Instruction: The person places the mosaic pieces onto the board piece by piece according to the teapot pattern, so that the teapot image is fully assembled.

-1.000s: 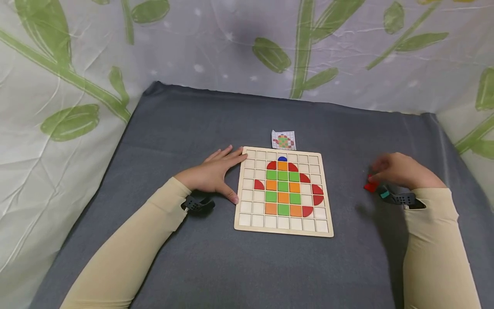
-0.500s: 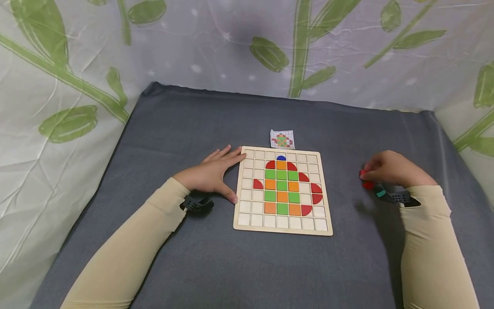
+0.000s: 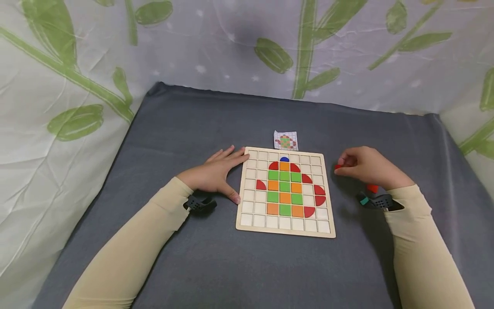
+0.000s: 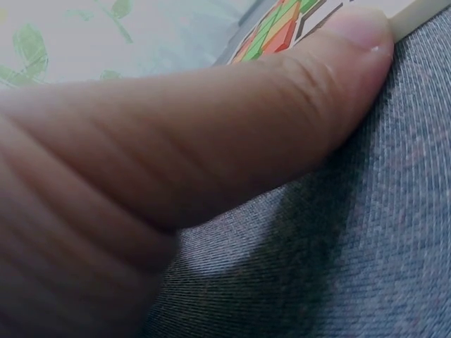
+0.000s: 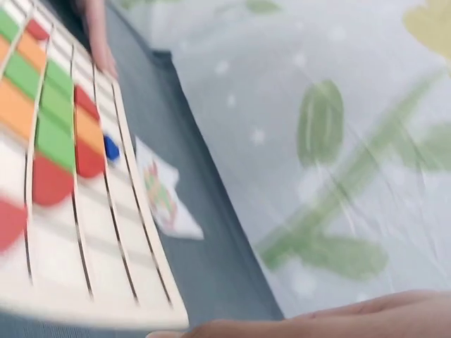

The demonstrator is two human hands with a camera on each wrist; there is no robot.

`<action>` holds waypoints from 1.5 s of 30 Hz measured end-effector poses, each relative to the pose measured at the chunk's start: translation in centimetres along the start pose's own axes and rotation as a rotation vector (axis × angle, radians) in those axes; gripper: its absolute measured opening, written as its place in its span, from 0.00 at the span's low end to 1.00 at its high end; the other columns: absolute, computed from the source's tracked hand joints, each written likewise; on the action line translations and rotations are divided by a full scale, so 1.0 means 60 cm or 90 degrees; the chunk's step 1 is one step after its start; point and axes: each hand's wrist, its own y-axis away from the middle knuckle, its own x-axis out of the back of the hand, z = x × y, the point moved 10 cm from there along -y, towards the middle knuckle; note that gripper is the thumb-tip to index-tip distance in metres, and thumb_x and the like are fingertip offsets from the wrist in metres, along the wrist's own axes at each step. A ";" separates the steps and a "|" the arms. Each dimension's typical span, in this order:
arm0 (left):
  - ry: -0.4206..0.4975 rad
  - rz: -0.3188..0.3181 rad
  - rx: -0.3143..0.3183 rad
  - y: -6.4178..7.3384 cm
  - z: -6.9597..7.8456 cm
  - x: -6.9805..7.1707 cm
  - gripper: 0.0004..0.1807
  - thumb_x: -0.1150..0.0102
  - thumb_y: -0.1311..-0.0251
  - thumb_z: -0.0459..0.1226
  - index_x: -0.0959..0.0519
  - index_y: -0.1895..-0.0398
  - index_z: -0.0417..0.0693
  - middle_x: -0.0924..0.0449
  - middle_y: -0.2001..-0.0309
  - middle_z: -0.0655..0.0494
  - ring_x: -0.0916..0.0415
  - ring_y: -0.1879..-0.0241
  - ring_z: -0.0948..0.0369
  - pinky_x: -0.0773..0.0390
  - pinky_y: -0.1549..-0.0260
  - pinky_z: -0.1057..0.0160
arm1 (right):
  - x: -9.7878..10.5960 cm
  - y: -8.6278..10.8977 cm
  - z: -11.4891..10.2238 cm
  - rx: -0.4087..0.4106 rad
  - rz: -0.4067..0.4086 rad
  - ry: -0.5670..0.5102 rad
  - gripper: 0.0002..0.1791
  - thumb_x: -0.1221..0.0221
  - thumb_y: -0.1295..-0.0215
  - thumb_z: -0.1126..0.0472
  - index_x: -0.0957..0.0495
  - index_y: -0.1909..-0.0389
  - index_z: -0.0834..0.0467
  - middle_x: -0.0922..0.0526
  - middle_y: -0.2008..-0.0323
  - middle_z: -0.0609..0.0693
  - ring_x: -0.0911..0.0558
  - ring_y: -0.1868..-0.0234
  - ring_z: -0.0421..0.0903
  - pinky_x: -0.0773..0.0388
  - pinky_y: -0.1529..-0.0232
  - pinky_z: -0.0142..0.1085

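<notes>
A wooden grid board [image 3: 285,234] lies on dark grey cloth, with green and orange squares, red quarter-round pieces and one blue piece set in its cells. My left hand [image 3: 212,174] rests at its left edge, fingers spread; the left wrist view shows the thumb [image 4: 282,113] touching the rim. Just right of the board, my right hand [image 3: 368,165] pinches a red puzzle piece [image 3: 338,166] between thumb and fingers, its shape mostly hidden. Another red piece [image 3: 372,188] lies on the cloth by the right wrist. In the right wrist view the held piece is out of sight.
A small printed card [image 3: 286,140] with a coloured teapot-like pattern lies against the board's far edge. The grey cloth [image 3: 216,266] covers the whole surface. A pale curtain [image 3: 216,43] with green leaves hangs behind and at both sides.
My right hand has picked up a red piece from the cloth on the right and carried it left towards the board. Another red piece stays behind. My left hand keeps its place.
</notes>
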 end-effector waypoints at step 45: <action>-0.005 0.011 -0.023 0.000 0.001 0.000 0.73 0.15 0.61 0.61 0.48 0.14 0.53 0.62 0.13 0.55 0.74 0.15 0.51 0.71 0.19 0.45 | -0.176 -0.086 -0.377 0.357 -0.140 0.043 0.06 0.34 0.30 0.69 0.12 0.65 0.57 0.14 0.68 0.44 0.21 0.67 0.40 0.21 0.58 0.34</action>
